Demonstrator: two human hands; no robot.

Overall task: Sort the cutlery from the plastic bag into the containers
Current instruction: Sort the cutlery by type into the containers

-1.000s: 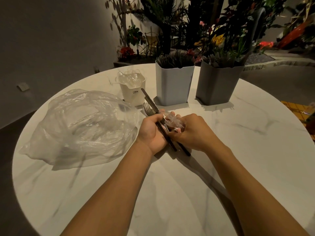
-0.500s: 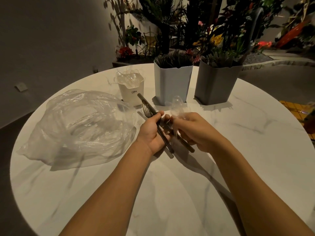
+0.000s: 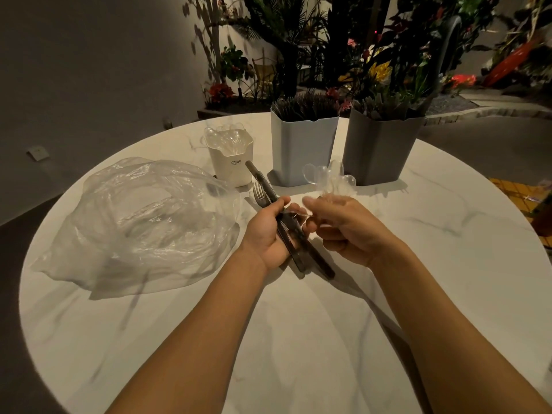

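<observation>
**Marble-top table: cutlery split between both hands, sorting unfinished**

Round white marble-patterned table [image 3: 298, 339], dimly lit, with planting beyond its far edge. A crumpled clear plastic bag [image 3: 143, 222] lies toward the left edge; whether anything remains inside cannot be confirmed. Three containers stand near the far edge: a small white tub [image 3: 231, 168] already holding clear spoons, a pale blue-grey bin [image 3: 301, 150] and a dark grey bin [image 3: 378, 147].

Near the table's centre, the left hand [image 3: 268, 234] is curled firmly round a bundle of dark-handled metal cutlery [image 3: 265, 185], fork tines toward the white tub. The right hand [image 3: 343, 228] pinches a fan of clear plastic spoons [image 3: 328, 177], bowls upward, in front of the two bins.

Risks, as judged: the fanned spoons are slick and lightly pinched, so one may slip out. The light tub could tip if struck by the projecting bundle.
</observation>
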